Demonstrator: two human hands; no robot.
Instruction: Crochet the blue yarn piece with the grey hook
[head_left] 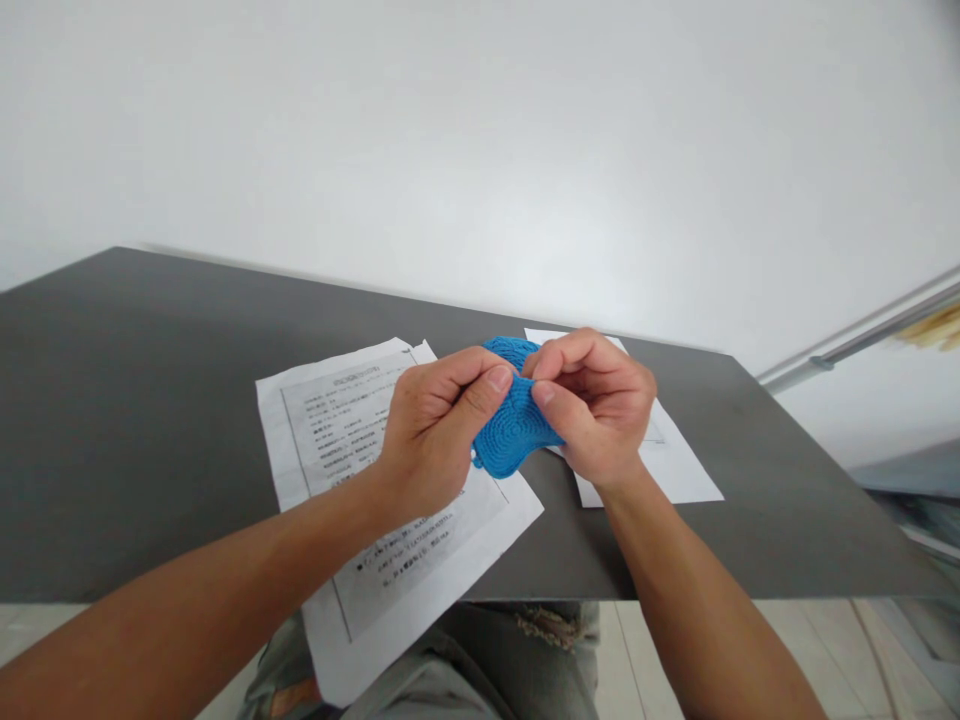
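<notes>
A blue crocheted piece (514, 432) with rounded, spiral stitching is held up over the table between my hands. My left hand (442, 425) pinches its upper edge between thumb and forefinger. Close beside it, my right hand (600, 405) grips the same edge, thumb in front and fingers bent behind. The thumb tips nearly meet. Part of the piece shows above and behind the fingers, and a small loop hangs at its lower left. Whether a hook or needle is between the fingertips cannot be made out.
A printed sheet (337, 440) lies under my left forearm and hangs over the front edge of the dark grey table (172, 400). Another white paper (675, 470) lies behind my right hand. A white wall (420, 140) rises at the back. My legs (517, 660) are below the table.
</notes>
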